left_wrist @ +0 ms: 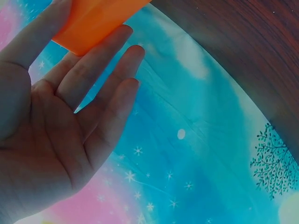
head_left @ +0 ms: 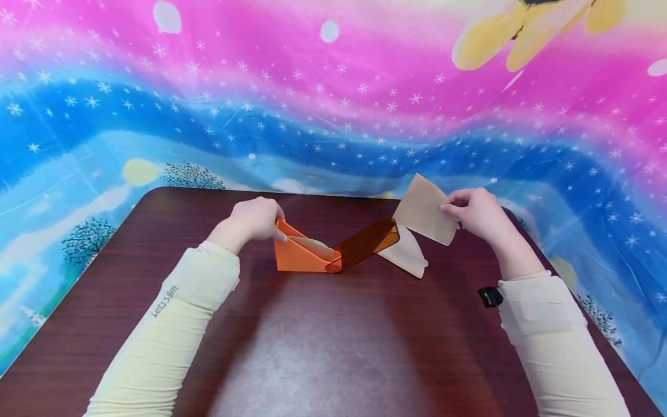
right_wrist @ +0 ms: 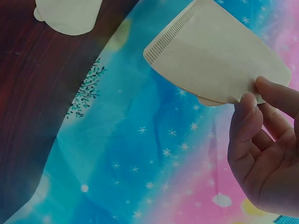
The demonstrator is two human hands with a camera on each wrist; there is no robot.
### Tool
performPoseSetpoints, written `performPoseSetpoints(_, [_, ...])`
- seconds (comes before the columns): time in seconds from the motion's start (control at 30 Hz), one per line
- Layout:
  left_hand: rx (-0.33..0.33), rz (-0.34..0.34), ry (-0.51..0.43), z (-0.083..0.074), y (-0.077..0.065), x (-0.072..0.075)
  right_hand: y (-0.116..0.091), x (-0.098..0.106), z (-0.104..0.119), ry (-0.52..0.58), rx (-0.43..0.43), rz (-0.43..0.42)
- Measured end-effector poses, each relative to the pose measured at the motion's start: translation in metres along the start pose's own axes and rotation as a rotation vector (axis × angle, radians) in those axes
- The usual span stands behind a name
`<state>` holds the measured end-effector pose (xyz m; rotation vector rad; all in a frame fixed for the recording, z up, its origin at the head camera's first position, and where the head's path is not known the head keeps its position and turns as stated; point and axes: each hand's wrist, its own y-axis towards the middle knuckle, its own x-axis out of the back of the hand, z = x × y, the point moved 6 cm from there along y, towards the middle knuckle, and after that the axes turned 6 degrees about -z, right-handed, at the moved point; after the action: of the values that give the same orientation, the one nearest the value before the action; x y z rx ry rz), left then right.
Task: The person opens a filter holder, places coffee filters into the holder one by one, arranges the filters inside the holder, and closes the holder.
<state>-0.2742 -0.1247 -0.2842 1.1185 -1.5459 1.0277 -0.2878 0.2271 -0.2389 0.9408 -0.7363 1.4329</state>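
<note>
An orange coffee filter holder (head_left: 299, 255) stands on the table, its see-through brown lid (head_left: 367, 243) swung out to the right. Inside it a paper filter (head_left: 315, 246) shows. My left hand (head_left: 255, 219) grips the holder's raised left end between thumb and fingers; the left wrist view shows the orange wall (left_wrist: 100, 23) there, the other fingers spread loosely. A tan paper coffee filter with a crimped edge (right_wrist: 210, 60) is pinched at its edge by my right hand (head_left: 476, 214), held above the table. Another paper filter (head_left: 406, 252) lies just below it, partly behind the lid.
The dark wood table (head_left: 333, 347) has a rounded far edge. Behind it hangs a pink and blue cloth backdrop (head_left: 312, 104) with snowflakes. A small black device (head_left: 490, 297) sits at my right cuff.
</note>
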Motion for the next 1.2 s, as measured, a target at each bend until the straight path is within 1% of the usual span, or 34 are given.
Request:
performPoseSetpoints(0.37, [-0.004,-0.002,0.011,0.000,0.000,0.001,-0.003,0.009,0.012,0.003,0.017,-0.033])
performPoseSetpoints(0.67, [-0.009,-0.007,0.012,0.000,0.000,0.000,-0.005,0.016,0.030,0.023,0.075,-0.083])
performPoseSetpoints(0.87, [-0.009,-0.009,0.003,0.001,0.000,-0.001,-0.006,0.014,0.049,0.047,0.090,-0.082])
performPoseSetpoints(0.97, [-0.010,-0.014,0.013,0.001,0.000,-0.001,-0.006,0.013,0.057,0.056,0.102,-0.079])
performPoseSetpoints(1.2, [-0.020,-0.013,0.029,-0.001,0.000,0.000,-0.004,0.008,0.070,0.064,0.122,-0.066])
